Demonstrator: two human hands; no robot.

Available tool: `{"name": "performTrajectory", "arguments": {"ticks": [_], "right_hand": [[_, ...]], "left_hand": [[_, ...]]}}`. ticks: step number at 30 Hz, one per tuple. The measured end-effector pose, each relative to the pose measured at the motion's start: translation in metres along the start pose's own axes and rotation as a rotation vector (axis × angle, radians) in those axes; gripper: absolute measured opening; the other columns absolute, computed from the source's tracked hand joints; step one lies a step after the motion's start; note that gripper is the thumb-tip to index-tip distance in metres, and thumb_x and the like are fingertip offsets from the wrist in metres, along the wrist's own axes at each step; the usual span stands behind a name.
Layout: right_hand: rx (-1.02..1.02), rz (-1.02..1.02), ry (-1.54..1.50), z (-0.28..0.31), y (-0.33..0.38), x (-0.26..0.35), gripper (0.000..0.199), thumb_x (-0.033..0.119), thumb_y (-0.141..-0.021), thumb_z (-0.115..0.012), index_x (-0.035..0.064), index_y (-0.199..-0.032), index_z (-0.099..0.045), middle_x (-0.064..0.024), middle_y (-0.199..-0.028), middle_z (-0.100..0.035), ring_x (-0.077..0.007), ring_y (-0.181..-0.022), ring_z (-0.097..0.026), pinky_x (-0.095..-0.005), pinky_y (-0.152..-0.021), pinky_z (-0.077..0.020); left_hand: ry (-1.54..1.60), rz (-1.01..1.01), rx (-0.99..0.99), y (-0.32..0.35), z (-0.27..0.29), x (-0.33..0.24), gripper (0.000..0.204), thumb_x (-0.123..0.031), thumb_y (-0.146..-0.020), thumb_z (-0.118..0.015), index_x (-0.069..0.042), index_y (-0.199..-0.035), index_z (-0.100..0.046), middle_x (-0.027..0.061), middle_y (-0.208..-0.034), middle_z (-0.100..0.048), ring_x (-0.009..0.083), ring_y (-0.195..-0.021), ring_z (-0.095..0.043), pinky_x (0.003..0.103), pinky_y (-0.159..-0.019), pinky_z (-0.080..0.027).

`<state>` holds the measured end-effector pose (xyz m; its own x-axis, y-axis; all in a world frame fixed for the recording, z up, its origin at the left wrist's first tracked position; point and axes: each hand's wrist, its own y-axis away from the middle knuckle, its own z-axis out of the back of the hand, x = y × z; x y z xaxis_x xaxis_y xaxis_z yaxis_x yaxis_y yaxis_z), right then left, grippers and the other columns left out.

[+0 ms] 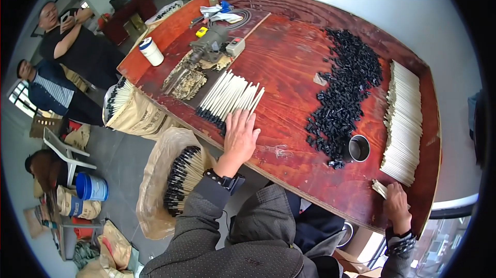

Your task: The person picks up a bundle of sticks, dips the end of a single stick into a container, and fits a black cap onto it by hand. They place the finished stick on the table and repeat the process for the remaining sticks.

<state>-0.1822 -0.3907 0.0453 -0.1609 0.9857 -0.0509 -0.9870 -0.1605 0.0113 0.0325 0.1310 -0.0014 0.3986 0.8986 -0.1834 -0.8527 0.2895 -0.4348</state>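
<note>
My left hand lies with fingers stretched out at the right end of a row of white sticks, touching them. Small black caps cover the near ends of those sticks. At the table's near right corner, my right hand is closed around a few pale sticks, their ends poking out on its left. Just beyond it, a long stack of pale sticks runs along the right side. Loose black caps form a wide heap left of the stack, with a metal cup at its near end.
A raised rim edges the red wooden table. At its left stand a small motor machine, a switch box and a white tub. Below the near left edge sits a bag of capped sticks. Two people are at far left.
</note>
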Motion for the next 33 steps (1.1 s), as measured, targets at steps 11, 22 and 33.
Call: {"name": "performTrajectory", "arguments": {"ticks": [11, 22, 33], "right_hand": [[-0.030, -0.136, -0.041, -0.001, -0.007, 0.012, 0.021, -0.003, -0.071, -0.061, 0.0018, -0.089, -0.050, -0.0208, -0.091, -0.055, -0.0427, -0.089, -0.057, -0.0538, -0.074, -0.0484], [-0.222, -0.112, -0.134, -0.009, -0.006, 0.007, 0.024, 0.001, -0.079, -0.064, 0.0016, -0.097, -0.049, -0.0226, -0.089, -0.055, -0.0453, -0.084, -0.057, -0.0536, -0.070, -0.0463], [-0.594, -0.503, -0.822, 0.019, -0.022, 0.043, 0.021, 0.009, -0.096, -0.065, -0.0029, -0.112, -0.059, -0.0069, -0.084, -0.065, -0.0219, -0.069, -0.060, -0.0374, -0.061, -0.0477]], "left_hand": [[0.015, 0.003, 0.001, 0.000, -0.003, 0.001, 0.051, -0.023, -0.094, -0.066, 0.001, -0.137, -0.051, 0.0202, -0.141, -0.049, 0.0402, -0.140, -0.037, 0.057, -0.120, -0.023], [0.030, 0.005, 0.010, -0.001, -0.002, 0.001, 0.051, -0.023, -0.095, -0.065, 0.001, -0.138, -0.051, 0.0206, -0.142, -0.049, 0.0401, -0.140, -0.037, 0.057, -0.119, -0.023], [0.020, -0.002, -0.002, 0.004, -0.006, -0.004, 0.051, -0.025, -0.095, -0.064, 0.001, -0.137, -0.052, 0.0212, -0.141, -0.051, 0.0401, -0.139, -0.039, 0.057, -0.119, -0.025]]}}
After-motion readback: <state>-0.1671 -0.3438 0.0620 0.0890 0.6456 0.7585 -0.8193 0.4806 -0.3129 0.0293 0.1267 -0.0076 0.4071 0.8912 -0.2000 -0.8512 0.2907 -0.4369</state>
